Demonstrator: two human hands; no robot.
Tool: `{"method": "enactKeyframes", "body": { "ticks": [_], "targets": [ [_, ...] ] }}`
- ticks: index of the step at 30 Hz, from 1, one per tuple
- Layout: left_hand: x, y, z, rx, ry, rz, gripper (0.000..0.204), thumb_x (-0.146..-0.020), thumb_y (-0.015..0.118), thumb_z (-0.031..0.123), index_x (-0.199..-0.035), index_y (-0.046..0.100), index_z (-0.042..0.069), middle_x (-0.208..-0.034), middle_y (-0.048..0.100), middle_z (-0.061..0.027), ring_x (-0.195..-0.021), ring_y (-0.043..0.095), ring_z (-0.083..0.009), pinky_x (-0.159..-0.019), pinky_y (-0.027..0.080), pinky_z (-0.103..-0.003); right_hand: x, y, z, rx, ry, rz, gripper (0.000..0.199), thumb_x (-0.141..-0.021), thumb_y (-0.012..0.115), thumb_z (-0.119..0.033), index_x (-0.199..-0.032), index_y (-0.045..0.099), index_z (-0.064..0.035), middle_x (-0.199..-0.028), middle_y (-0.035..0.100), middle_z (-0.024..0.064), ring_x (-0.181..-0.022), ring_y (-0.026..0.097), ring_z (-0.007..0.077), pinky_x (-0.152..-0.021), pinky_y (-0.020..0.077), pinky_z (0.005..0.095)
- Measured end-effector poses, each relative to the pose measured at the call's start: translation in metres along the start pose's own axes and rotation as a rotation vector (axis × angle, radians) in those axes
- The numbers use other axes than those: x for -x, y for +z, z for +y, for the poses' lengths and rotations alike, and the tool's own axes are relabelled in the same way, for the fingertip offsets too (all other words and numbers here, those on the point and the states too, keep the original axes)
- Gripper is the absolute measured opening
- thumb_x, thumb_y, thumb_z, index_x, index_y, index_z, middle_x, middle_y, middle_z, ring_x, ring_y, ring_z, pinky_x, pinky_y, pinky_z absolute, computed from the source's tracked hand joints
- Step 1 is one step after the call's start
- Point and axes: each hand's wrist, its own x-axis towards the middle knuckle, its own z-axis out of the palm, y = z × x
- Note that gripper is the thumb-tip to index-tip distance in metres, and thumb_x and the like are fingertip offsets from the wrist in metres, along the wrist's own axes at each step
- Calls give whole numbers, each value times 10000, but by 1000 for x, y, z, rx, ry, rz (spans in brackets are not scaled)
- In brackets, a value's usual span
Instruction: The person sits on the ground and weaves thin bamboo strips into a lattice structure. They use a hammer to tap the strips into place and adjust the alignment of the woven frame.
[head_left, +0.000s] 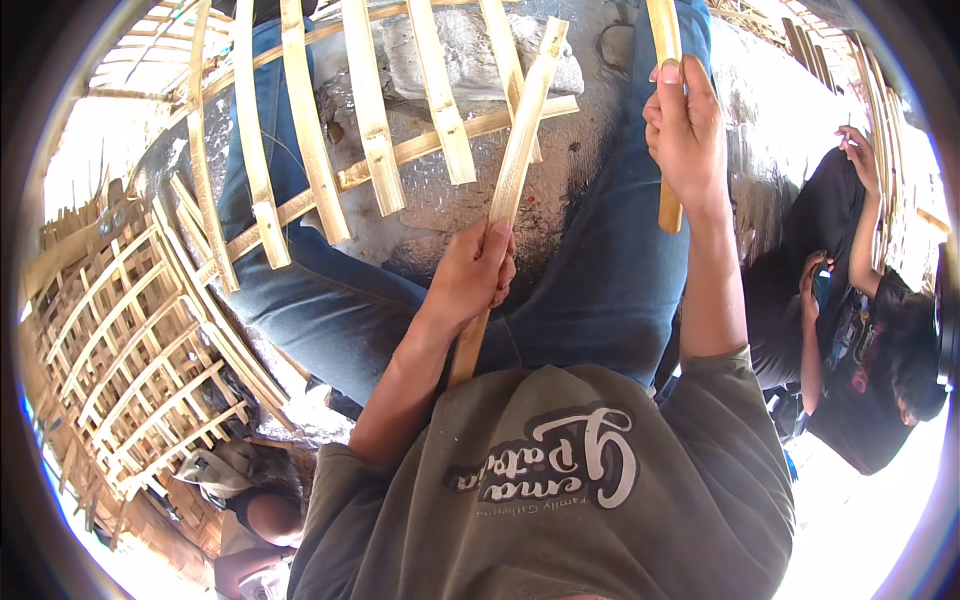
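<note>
My left hand (475,268) is closed around the lower part of a long bamboo strip (524,140), which slants up and away to the right. Raised at the right, my right hand (687,135) grips a second bamboo strip (664,30) upright, thumb pressed along it. Over my left leg lies a lattice of bamboo slats (371,120), several roughly parallel ones crossed by a long slat (420,147). The far end of the strip in my left hand overlaps the lattice's right side; whether it touches cannot be told.
A pale block (480,55) rests on the stained grey floor (560,200) between my legs. Another bamboo lattice (130,350) leans at the left. One person in black (850,330) sits at the right; another person (265,515) is at the lower left.
</note>
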Motion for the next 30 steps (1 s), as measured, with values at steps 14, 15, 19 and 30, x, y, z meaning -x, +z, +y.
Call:
{"method": "enactKeyframes", "body": {
  "ticks": [14, 15, 19, 30],
  "targets": [
    [0, 11, 1, -144, 15, 22, 374, -1100, 440, 377, -928, 513, 54, -586, 477, -26, -415, 431, -105, -393, 339, -270, 0, 26, 29, 515, -128, -118, 209, -1077, 488, -241, -1065, 520, -35, -644, 643, 191, -616, 695, 409, -502, 539, 496],
    [-1, 13, -1, -162, 5, 11, 376, -1100, 440, 379, -928, 513, 52, -585, 476, -27, -414, 431, -105, -392, 339, -269, 2, 26, 30, 509, -145, -104, 206, -1075, 494, -239, -1063, 521, -35, -640, 641, 191, -603, 690, 404, -500, 536, 493],
    [1, 9, -5, -83, 16, -16, 384, -1098, 442, 385, -921, 508, 52, -575, 472, -24, -413, 445, -107, -389, 348, -267, 8, 5, 3, 371, -135, -25, 195, -1066, 522, -224, -1060, 538, -30, -620, 628, 179, -558, 669, 381, -499, 510, 472],
    [15, -21, 23, 315, 63, -390, 424, -1068, 488, 469, -859, 456, 102, -628, 469, -19, -362, 391, -89, -319, 338, -236, 28, -33, -34, -464, 95, -62, 364, -1103, 431, -416, -1043, 534, -72, -650, 407, -50, -481, 350, 5, -430, 292, 190]
  ]
}}
